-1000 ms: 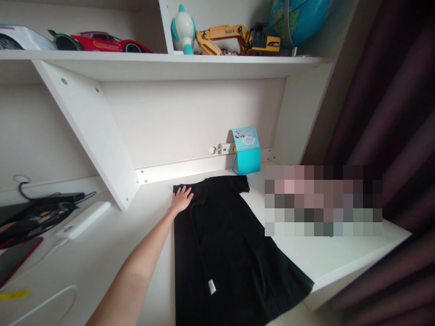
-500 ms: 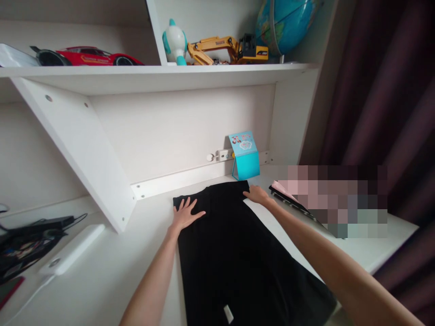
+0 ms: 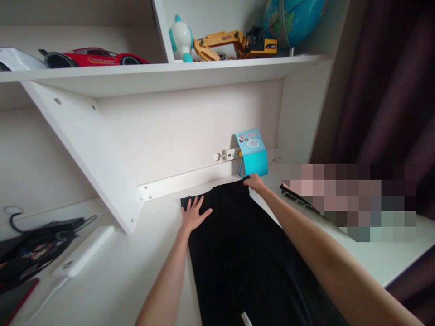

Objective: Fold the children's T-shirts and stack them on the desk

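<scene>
A black garment point(image 3: 234, 244) lies spread over the white desk, its narrower end toward the back wall and its near part running out of view at the bottom. Flat on its far left corner rests my left hand point(image 3: 194, 216), fingers spread. My right hand point(image 3: 254, 182) pinches the far right corner, which is lifted a little in front of the blue desk calendar point(image 3: 254, 158). A small white tag point(image 3: 246, 318) shows on the cloth near the bottom edge.
A white power strip point(image 3: 84, 253) and dark items with cables point(image 3: 37, 249) occupy the desk's left side. Rightward lies a blurred-out pile point(image 3: 353, 199) beside the dark curtain point(image 3: 370, 90). Overhead, a shelf point(image 3: 204, 68) carries a red toy car point(image 3: 102, 58), a toy excavator point(image 3: 234, 43) and a globe point(image 3: 299, 20).
My right hand has raised the garment's far right corner slightly and drawn it up toward the calendar. The left hand stays flat on the cloth. The view has shifted a little.
</scene>
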A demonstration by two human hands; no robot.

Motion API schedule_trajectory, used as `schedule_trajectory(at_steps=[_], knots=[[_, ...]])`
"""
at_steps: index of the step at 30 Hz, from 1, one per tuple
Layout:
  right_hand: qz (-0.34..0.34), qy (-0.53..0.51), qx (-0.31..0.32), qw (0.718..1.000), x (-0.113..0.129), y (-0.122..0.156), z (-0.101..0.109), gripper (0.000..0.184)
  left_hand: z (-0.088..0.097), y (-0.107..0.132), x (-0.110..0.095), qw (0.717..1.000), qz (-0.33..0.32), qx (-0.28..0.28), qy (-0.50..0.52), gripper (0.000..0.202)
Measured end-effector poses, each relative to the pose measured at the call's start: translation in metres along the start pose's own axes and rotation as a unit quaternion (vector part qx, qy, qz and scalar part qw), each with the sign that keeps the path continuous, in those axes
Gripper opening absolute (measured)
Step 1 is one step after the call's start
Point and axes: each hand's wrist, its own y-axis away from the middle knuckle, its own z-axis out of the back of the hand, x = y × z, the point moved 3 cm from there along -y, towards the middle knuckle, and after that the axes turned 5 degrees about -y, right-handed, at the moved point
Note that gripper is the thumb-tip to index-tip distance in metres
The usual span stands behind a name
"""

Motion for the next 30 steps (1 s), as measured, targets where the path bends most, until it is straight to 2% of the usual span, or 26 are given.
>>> schedule_trajectory(at_steps=[3, 6, 9, 11, 13, 15, 18, 21, 23, 26, 30], knots=[[0.094, 0.007, -0.021, 0.995, 0.051, 0.017, -0.016, 0.033, 0.002, 0.000, 0.004, 0.998, 0.030, -0.024, 0.059, 0.064], [0.180, 0.020, -0.008, 0.983, 0.094, 0.049, -0.054, 0.043, 0.003, -0.003, 0.010, 0.989, 0.074, -0.052, 0.116, 0.059], [0.264, 0.035, 0.047, 0.963, 0.112, 0.084, -0.088, 0.045, 0.003, -0.004, 0.014, 0.986, 0.084, -0.060, 0.133, 0.055], [0.315, 0.040, 0.080, 0.945, 0.109, 0.102, -0.093, 0.048, 0.003, -0.004, 0.013, 0.988, 0.076, -0.054, 0.120, 0.053], [0.348, 0.042, 0.090, 0.932, 0.095, 0.114, -0.082, 0.047, 0.004, -0.004, 0.012, 0.990, 0.069, -0.053, 0.110, 0.052], [0.357, 0.044, 0.082, 0.930, 0.073, 0.123, -0.058, 0.043, 0.005, -0.003, 0.011, 0.990, 0.065, -0.063, 0.112, 0.053], [0.341, 0.054, 0.086, 0.935, 0.029, 0.143, -0.017, 0.033, 0.006, -0.002, 0.009, 0.987, 0.051, -0.084, 0.129, 0.055], [0.316, 0.060, 0.130, 0.938, -0.019, 0.182, 0.008, 0.025, 0.009, -0.002, 0.008, 0.984, 0.039, -0.088, 0.151, 0.046], [0.289, 0.061, 0.148, 0.944, -0.049, 0.212, 0.012, 0.026, 0.011, -0.004, 0.008, 0.981, 0.040, -0.081, 0.169, 0.038], [0.246, 0.079, 0.124, 0.958, -0.085, 0.250, 0.006, 0.032, 0.015, -0.008, 0.010, 0.968, 0.078, -0.076, 0.226, 0.032], [0.219, 0.104, 0.053, 0.969, -0.104, 0.272, -0.007, 0.035, 0.021, -0.015, 0.004, 0.914, 0.104, -0.089, 0.383, 0.025]])
